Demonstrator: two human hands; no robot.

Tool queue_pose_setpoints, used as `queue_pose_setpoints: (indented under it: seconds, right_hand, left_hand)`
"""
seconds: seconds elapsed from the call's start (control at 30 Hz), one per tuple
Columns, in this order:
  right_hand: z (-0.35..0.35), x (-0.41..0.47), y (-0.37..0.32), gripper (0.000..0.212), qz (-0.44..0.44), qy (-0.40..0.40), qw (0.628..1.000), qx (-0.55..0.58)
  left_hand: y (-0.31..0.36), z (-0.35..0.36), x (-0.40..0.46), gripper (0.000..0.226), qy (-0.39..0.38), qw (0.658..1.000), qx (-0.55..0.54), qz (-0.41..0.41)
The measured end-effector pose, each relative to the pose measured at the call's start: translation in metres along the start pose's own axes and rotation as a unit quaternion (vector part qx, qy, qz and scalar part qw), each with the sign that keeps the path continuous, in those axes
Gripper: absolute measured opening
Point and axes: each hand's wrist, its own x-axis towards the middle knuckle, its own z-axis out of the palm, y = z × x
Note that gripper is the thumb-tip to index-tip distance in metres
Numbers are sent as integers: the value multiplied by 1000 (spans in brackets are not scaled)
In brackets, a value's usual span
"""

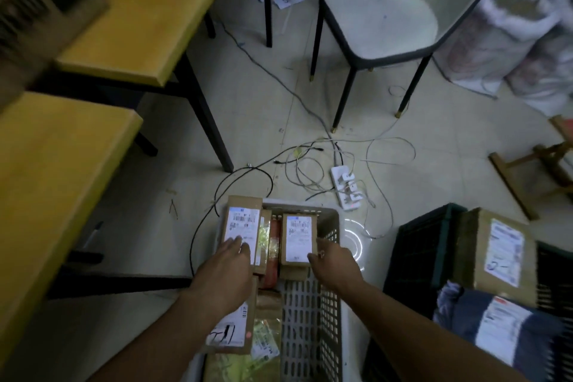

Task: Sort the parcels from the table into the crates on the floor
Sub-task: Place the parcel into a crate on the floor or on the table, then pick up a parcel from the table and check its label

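Note:
A white slatted crate [313,313] stands on the floor below me, holding several cardboard parcels and yellow packets. My left hand [228,270] lies flat on the label of a brown parcel [243,220] at the crate's far left corner, fingers straight. My right hand [336,260] grips the near right corner of a second labelled brown parcel [299,234] that sits in the crate's far end. To the right, a dark crate [415,254] holds a large brown box [496,253] and a blue bagged parcel [502,322].
Yellow tables [133,28] stand on the left, with a blurred cardboard box [40,9] on them. A white chair [378,22] stands ahead. A power strip [345,187] and loose cables lie on the floor just beyond the white crate. A wooden stool [539,161] is at the right.

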Motion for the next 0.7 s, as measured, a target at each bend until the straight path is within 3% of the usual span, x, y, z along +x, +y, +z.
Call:
queue_pose_setpoints:
  seconds: [0.1,0.3,0.4,0.53,0.7]
  right_hand:
    - [-46,-47,-32,50,-28,-21,995,-91]
    - [-159,-180,-121,26,-103,-17,975,-198]
    - [-211,-257,-164,31,-169,-5,952,-255]
    - [-260,-351,-214,41,-260,19,907,-331]
    - [-267,-444,-273,44,-343,22,864,-367]
  left_hand:
    - [21,-48,-44,40,-12,999,-28,-21]
    - [74,-152,-152,28,-8,999,-20,-29]
    - [97,-199,-218,26,7,999,-23,-43]
    - [118,-251,-309,37,37,996,-41,-76]
    - [121,-293,-427,54,101,985,-52,-133]
